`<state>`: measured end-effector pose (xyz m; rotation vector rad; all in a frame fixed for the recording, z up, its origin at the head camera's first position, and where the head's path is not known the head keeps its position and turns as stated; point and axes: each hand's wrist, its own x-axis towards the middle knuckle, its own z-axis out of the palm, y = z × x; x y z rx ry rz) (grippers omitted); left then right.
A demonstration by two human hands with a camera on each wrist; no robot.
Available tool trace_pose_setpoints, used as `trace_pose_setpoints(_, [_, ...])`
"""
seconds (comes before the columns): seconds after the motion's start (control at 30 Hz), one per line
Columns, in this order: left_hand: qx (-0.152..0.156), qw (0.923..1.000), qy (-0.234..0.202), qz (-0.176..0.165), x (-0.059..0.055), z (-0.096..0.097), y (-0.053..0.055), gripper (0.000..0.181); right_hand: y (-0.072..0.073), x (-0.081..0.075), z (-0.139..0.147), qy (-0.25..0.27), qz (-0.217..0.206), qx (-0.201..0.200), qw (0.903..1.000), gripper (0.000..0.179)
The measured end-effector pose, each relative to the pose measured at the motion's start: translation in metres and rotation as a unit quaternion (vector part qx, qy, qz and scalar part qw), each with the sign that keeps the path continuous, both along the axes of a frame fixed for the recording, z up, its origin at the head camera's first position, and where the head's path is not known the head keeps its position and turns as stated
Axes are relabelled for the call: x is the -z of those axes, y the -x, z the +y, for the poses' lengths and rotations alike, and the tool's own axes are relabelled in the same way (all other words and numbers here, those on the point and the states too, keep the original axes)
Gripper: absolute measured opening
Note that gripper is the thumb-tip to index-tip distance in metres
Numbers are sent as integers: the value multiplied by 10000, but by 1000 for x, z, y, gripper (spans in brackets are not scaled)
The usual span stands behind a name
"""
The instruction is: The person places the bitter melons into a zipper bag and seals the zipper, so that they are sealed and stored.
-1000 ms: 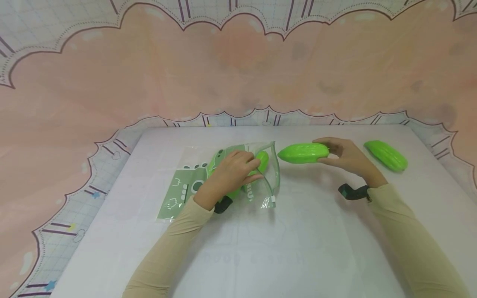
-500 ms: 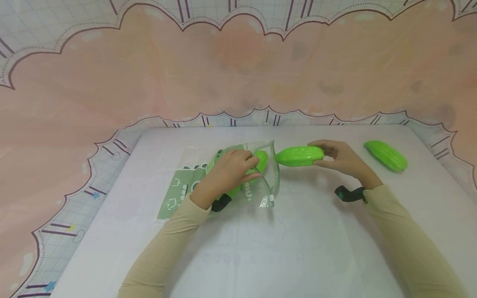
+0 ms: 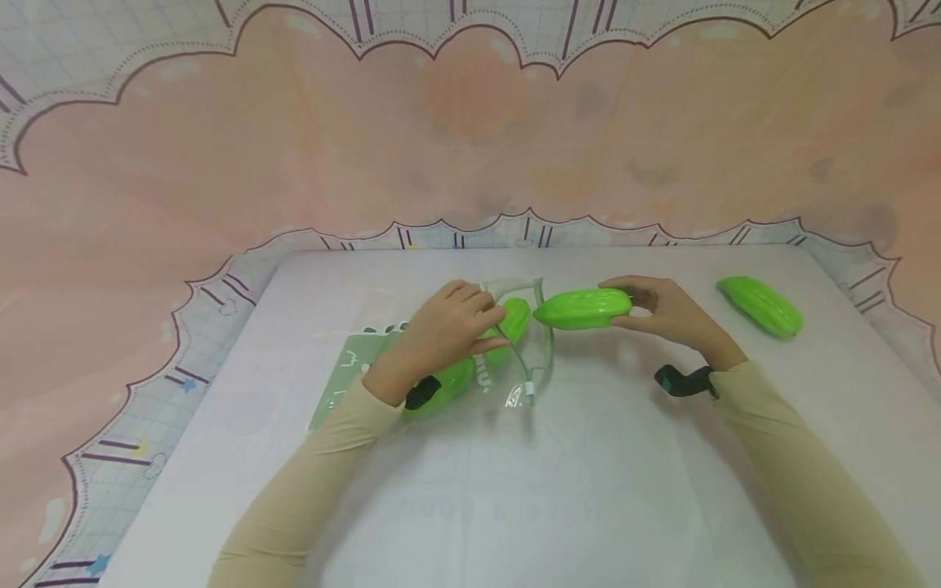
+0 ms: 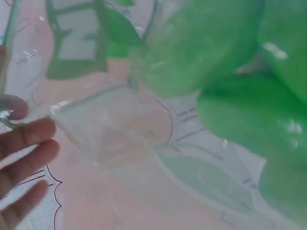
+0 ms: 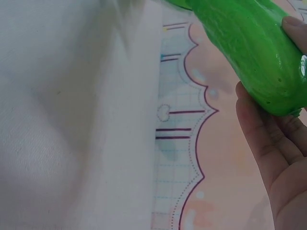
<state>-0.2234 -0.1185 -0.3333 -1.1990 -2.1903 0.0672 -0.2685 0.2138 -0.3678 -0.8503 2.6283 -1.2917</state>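
Two or more glossy green cucumbers point(image 3: 516, 321) showed through the clear slider bag point(image 3: 338, 380) at the centre of the frame; the held cucumber point(image 3: 582, 309) was just right of centre, roughly level, its pointed tip overlapping the bag's mouth, though whether it touched the film could not be told. The left hand point(image 3: 444, 327) had its grip pinched on one lip; the right hand point(image 3: 665, 309) had its grip clamped round the blunt end. Doing this well seemed to call for holding that lip up, aiming the tip between both lips, clear of the white slider point(image 3: 530, 389), and releasing only past the rim. A loose cucumber point(image 3: 760, 306) lay on the tabletop point(image 3: 573, 474) at right of frame
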Motion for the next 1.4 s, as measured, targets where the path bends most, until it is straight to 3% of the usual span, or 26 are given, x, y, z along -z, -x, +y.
trace_pose_setpoints(0.2, [362, 9966, 104, 728, -1, -3, 5, 36, 0, 0, -1, 190, 98, -145, 9997, 50])
trace_pose_setpoints(0.33, [393, 9952, 134, 888, 0, -5, 9, 37, 0, 0, -3, 247, 55, -195, 9995, 50])
trace_pose_setpoints(0.93, [490, 9973, -358, 422, 13, -2, 13, 37, 3, 4, -11, 197, -112, -111, 9997, 52])
trace_pose_setpoints(1.4, [550, 9965, -419, 465, 17, 4, 14, 36, 6, 10, -21, -65, -180, -17, 9998, 54])
